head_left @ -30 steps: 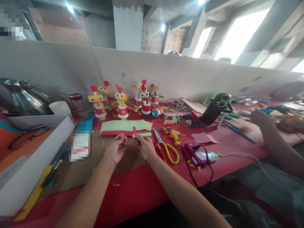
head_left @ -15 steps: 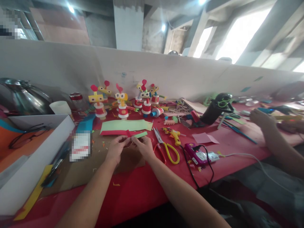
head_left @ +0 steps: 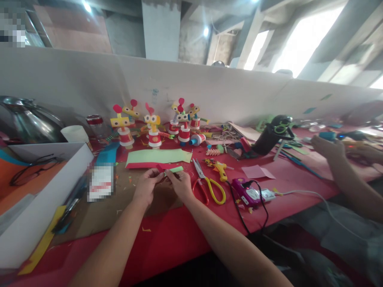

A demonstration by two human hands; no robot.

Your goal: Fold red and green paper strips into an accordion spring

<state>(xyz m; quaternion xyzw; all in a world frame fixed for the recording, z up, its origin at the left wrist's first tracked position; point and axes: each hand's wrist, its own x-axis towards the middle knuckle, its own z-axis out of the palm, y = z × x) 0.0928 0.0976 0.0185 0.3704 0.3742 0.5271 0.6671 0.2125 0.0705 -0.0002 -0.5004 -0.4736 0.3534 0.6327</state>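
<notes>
My left hand (head_left: 146,187) and my right hand (head_left: 181,186) meet above the brown cardboard, fingers pinched together. Between them they grip two narrow paper strips where these cross: a green strip (head_left: 176,170) sticks out to the right, and a red strip (head_left: 159,168) shows at the fingertips. My fingers hide the join. Just beyond lies a light green paper sheet (head_left: 158,157) with a red strip along its near edge. Scissors (head_left: 208,184) with red and yellow handles rest to the right of my right hand.
A yellow glue gun (head_left: 220,171) and a purple power socket (head_left: 247,193) with cables lie right. Several paper-cup figures (head_left: 154,136) stand at the back. A white box (head_left: 50,207) is left, beside a brown cardboard (head_left: 119,217). Another person's hand (head_left: 327,149) works far right.
The red strip's left part, stretched out before, now shows only as a short end by my fingertips. The green strip has shifted slightly left. The other person's hand has moved slightly.
</notes>
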